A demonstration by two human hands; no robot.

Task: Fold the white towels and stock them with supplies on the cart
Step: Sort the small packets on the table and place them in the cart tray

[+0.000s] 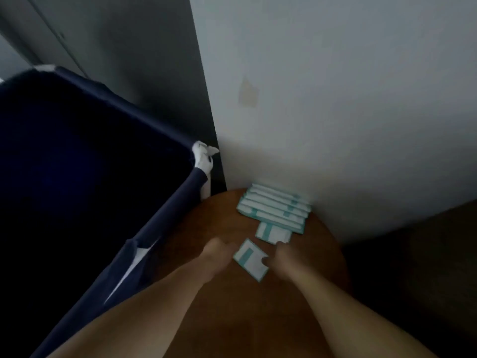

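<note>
Smooth brown wooden tabletop [206,223]; matt navy cloth hamper [77,164]; white-and-teal packets [275,208] look like paper.

White-and-teal supply packets [275,208] overlap beside the wall [335,99], one loose packet [250,259] seemingly tilted.
</note>
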